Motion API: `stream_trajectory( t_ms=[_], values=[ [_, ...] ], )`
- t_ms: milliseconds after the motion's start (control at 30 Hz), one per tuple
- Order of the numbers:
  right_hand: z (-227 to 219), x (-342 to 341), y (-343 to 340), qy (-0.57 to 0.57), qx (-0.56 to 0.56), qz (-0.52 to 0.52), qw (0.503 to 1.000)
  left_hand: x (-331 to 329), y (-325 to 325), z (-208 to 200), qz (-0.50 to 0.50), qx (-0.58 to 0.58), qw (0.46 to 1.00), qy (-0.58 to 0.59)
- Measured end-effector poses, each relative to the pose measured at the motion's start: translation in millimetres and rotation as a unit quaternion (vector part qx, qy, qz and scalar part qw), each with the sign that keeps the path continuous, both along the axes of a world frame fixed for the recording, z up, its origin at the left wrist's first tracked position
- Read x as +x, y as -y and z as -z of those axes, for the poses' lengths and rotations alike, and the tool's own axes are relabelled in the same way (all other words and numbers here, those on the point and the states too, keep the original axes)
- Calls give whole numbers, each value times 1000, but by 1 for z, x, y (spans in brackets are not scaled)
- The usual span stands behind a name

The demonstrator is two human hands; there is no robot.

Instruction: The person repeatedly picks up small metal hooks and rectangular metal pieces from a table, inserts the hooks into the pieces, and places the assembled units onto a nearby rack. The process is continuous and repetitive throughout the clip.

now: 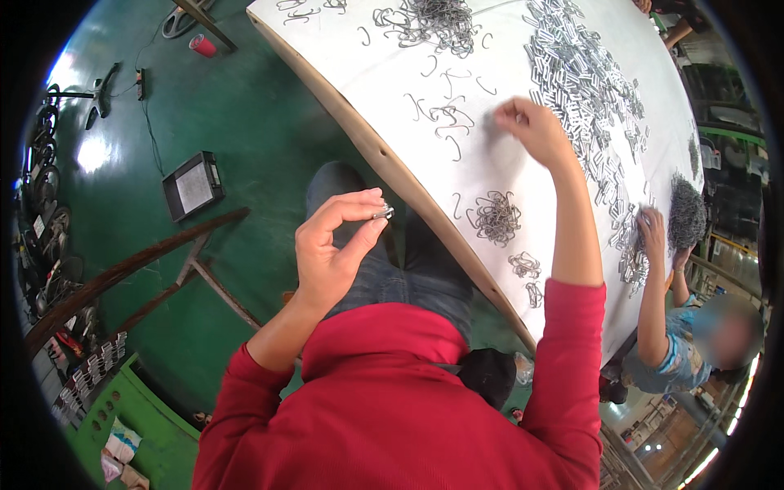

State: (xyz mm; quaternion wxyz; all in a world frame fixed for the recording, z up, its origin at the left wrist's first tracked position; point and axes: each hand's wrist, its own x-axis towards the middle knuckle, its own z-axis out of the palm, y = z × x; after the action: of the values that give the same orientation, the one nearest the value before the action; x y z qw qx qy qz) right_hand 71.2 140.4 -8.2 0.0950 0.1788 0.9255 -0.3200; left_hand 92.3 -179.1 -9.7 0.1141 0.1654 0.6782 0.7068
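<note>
My left hand (pixel 331 245) is raised over my lap, off the table's edge. Its thumb and fingertips pinch a small shiny metal clip (pixel 384 211); the fingers partly cover it. Over the white tabletop (pixel 359 82), my right hand (pixel 535 135) reaches out with fingers bent, the fingertips smeared by motion. I cannot make out anything in them. Loose bent wire hooks (pixel 447 114) lie just left of that hand. A pile of small silvery metal clips (pixel 580 82) spreads along its right side. Nearer me, below the right hand, sits a round heap of wire hooks (pixel 496 217).
A bigger heap of wire hooks (pixel 433 20) lies at the far side. At right, a co-worker's hand (pixel 651 233) touches the metal clips, beside a dark heap of small parts (pixel 687 214). A black crate (pixel 193 186) and a red cup (pixel 202 46) stand on the green floor.
</note>
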Motion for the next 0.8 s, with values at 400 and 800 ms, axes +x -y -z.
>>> stream_trajectory(
  t_ms=[400, 800],
  values=[
    [24, -10, -8, -37, 200, -100, 974, 4, -3, 0, -5, 3, 1000, -1],
    [-20, 83, 46, -47, 22, -113, 992, 1, -3, 3, -1, 11, 1000, -14]
  ],
)
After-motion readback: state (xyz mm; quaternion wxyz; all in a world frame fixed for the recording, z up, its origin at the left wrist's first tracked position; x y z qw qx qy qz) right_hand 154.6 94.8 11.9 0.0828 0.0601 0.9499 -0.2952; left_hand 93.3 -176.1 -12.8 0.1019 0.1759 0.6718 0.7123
